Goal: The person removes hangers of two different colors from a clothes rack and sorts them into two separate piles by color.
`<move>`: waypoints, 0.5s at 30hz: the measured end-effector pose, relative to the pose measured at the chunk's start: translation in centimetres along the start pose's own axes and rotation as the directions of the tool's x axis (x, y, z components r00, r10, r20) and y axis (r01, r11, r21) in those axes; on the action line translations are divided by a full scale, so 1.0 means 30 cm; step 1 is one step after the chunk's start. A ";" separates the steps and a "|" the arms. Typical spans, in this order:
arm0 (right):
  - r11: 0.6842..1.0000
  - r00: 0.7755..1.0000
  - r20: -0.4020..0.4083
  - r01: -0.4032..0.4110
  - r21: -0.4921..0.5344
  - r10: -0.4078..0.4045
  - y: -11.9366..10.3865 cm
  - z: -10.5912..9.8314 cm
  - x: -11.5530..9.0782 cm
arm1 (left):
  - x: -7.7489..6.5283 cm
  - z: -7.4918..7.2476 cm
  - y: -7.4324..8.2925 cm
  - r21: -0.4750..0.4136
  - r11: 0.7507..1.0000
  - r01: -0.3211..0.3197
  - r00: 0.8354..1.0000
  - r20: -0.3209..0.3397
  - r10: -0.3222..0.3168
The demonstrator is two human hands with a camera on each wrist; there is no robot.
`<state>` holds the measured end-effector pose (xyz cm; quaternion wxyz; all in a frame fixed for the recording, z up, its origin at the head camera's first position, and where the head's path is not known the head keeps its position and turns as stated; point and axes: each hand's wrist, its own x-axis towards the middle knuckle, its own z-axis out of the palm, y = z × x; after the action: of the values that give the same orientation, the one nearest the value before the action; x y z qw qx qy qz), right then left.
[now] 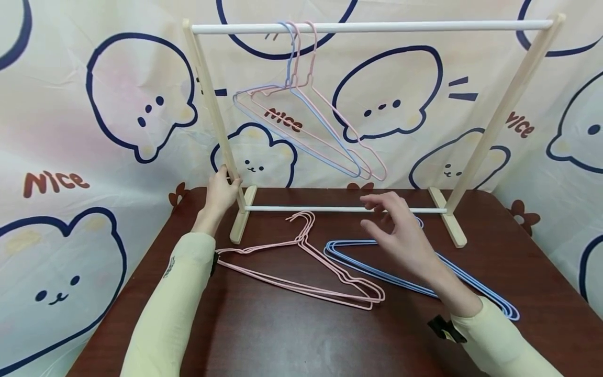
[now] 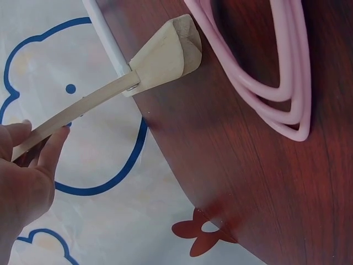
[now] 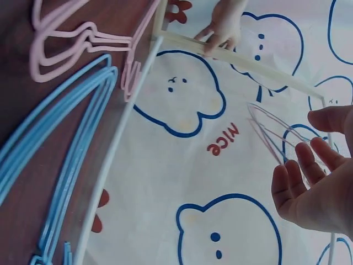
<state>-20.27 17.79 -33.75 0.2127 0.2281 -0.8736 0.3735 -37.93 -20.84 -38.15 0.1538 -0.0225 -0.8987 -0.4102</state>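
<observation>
My left hand (image 1: 222,189) grips the left wooden post (image 1: 207,94) of a clothes rack, low down near its foot; the left wrist view also shows fingers and thumb around the post. Above the table my right hand (image 1: 400,235) hovers with fingers loosely bent and holds nothing. Three hangers (image 1: 325,112), one blue and two pink, hang from the rack's white top rail (image 1: 414,26). On the table, several pink hangers (image 1: 301,288) lie stacked in front of the rack. Several blue hangers (image 1: 386,280) lie to their right, partly hidden behind my right hand and forearm.
The dark wooden table (image 1: 264,340) has its back edge along a cartoon-printed cloth (image 1: 141,157). A lower white rail (image 1: 311,209) joins the rack's two feet. The right post (image 1: 504,115) slants down to its foot (image 1: 448,220) at the back right.
</observation>
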 end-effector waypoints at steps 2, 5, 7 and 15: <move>1.000 1.000 -0.014 0.008 -0.002 -0.008 -0.010 -0.003 0.010 | -0.002 -0.001 -0.001 -0.002 1.000 0.001 1.000 -0.003 -0.001; 0.999 0.998 -0.051 0.045 -0.013 -0.045 -0.021 -0.009 0.024 | -0.003 -0.002 -0.002 -0.003 1.000 0.003 1.000 -0.008 -0.003; 0.997 0.993 -0.085 0.075 -0.027 -0.077 -0.025 -0.014 0.034 | -0.004 -0.002 -0.002 0.000 1.000 0.001 1.000 -0.007 -0.001; 0.981 0.973 -0.175 0.127 -0.144 -0.152 -0.012 -0.021 0.086 | -0.001 0.001 -0.002 0.005 1.000 0.009 1.000 -0.001 -0.009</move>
<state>-22.02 17.43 -31.77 0.3332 0.2389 -0.8546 0.3188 -37.91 -20.86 -38.23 0.1525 -0.0180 -0.8997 -0.4087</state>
